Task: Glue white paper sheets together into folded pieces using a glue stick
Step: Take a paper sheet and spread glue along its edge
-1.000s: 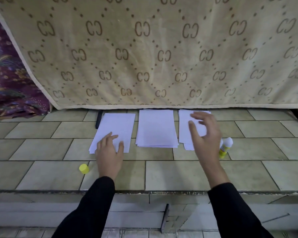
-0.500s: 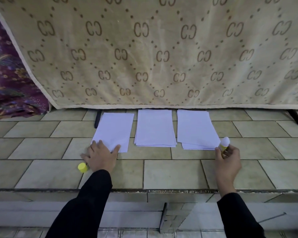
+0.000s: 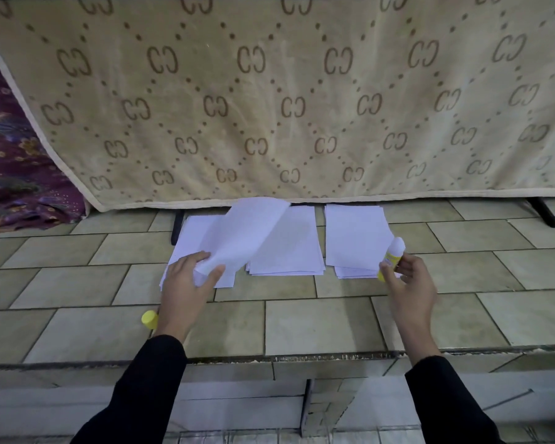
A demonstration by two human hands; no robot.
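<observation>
Presently, three lots of white paper lie side by side on the tiled worktop (image 3: 302,325), close under the hem of a beige patterned blanket (image 3: 269,91) that hangs behind them.

Left hand (image 3: 189,283): closed in a pinch, thumb over fingers, on the near corner of a lifted sheet (image 3: 250,232). That sheet curls upward and away, and its far edge arches across part of the middle stack (image 3: 289,251). Beneath it, more paper of the left pile (image 3: 186,238) lies flat on the tiles.

Right hand (image 3: 410,283): fingers and thumb grip a glue stick (image 3: 393,256) (yellow body, white tip uppermost, uncapped). The stick stands roughly upright, tilted slightly, at the near right corner of the right stack (image 3: 356,238); contact with the paper cannot be confirmed.

A yellow cap (image 3: 149,319) lies on the tiles just beside the left wrist, well apart from the glue stick.

Both arms wear black sleeves (image 3: 148,379). Purple patterned fabric (image 3: 13,174) shows at the far left. A dark leg (image 3: 542,214) stands at the far right under the blanket.
</observation>
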